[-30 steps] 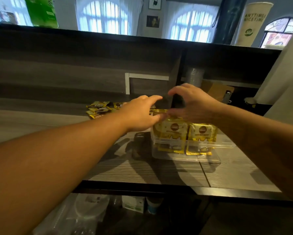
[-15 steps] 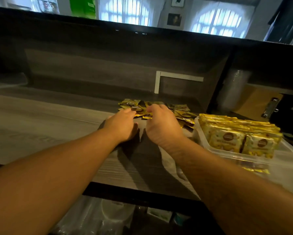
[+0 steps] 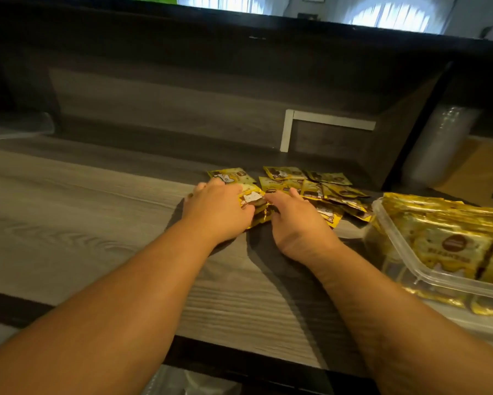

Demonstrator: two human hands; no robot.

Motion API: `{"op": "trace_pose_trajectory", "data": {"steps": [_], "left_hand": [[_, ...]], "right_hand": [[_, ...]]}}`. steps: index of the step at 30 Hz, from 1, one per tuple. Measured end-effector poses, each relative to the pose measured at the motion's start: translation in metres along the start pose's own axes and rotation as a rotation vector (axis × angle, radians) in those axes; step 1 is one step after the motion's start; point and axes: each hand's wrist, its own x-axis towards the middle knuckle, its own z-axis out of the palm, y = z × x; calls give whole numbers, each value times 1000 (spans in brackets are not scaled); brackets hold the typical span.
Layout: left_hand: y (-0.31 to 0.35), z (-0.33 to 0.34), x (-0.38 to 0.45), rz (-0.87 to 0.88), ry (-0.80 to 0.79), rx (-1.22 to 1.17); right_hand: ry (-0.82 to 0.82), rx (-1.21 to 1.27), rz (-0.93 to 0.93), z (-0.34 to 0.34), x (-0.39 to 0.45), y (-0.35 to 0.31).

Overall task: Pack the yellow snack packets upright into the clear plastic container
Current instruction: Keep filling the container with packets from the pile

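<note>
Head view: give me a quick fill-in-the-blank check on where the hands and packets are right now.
1. Both hands, the left hand and right hand, are at the loose pile of yellow packets lying ____ on the wooden counter.
2. The clear plastic container sits to the ____ of the hands.
3. The packets already in the container stand ____.
4. The small bunch of packets is held by the ____ hand.

Missing words: flat; right; upright; left
</note>
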Motion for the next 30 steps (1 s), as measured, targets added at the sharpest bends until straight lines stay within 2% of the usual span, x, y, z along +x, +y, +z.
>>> {"op": "trace_pose_trajectory", "data": {"steps": [2,4,6,9,11,15,17,23,30], "left_hand": [[-1,1,2,1,-37,-59],[-1,3,2,12,15,-172],[-1,6,4,46,137,-339],[-1,5,6,61,411,-580],[-2,0,8,-4,534,-741],[-5,-8,11,-268,584,-1097],[-6,-12,10,-352,604,-1194],[-7,-16,6,-321,621,-1292],[0,-13,-11,-204,671,-1061]], "right_hand": [[0,26,23,2,-1,-1],[35,66,56,3,-2,0],[53,100,74,3,-3,0],[11,140,65,0,-6,-1],[-9,170,41,-2,-10,-3],[36,204,11,-5,-14,-4],[61,220,32,-7,-14,-5],[145,488,93,-12,-17,-5],[395,868,81,-15,-30,-11]]}}
